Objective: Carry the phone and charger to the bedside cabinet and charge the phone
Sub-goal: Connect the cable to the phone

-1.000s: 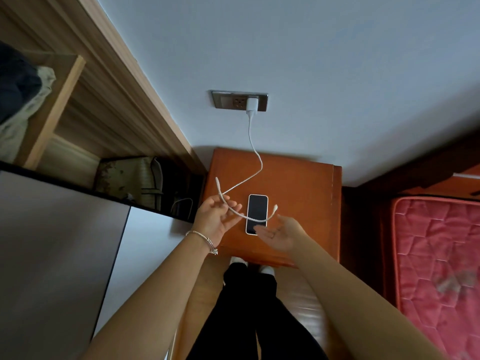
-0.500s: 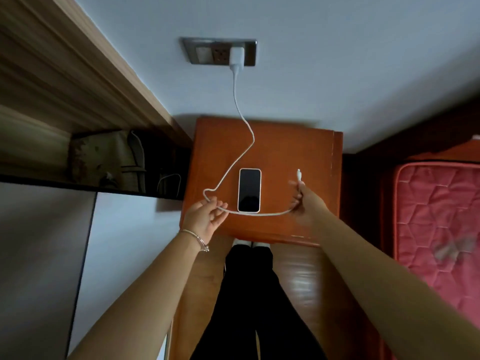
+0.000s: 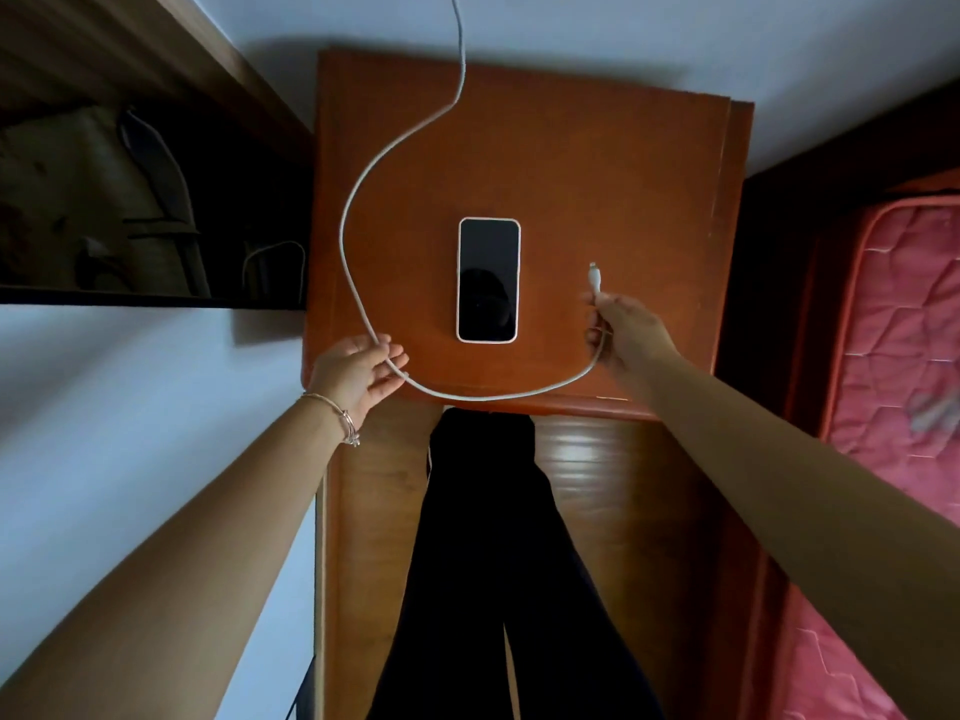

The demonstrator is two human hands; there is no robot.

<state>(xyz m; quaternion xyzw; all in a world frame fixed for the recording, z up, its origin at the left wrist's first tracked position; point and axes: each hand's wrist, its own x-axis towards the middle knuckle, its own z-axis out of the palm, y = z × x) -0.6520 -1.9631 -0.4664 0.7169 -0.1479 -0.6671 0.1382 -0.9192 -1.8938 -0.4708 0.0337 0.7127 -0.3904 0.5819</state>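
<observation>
Phone (image 3: 488, 280) lies on cabinet (image 3: 597, 163) between right grip (image 3: 631, 330) pinching cable (image 3: 358, 210) near its plug (image 3: 595, 278) and left grip (image 3: 358, 374) wide beneath cable

Pale blue-grey wall (image 3: 675, 33) behind. Glossy wood floor (image 3: 597, 459) below. Pink quilted mattress (image 3: 909, 330) at right. Dark open shelf (image 3: 130, 200) at left, white panel (image 3: 130, 407) beneath.

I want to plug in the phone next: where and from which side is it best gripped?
Grip the phone across its two long edges, coming from above. It lies flat, screen up, on the cabinet, so only those thin edges offer a hold. The left hand suits, since the cable only lies across it. Keep the short ends free; the port is not visible.
</observation>
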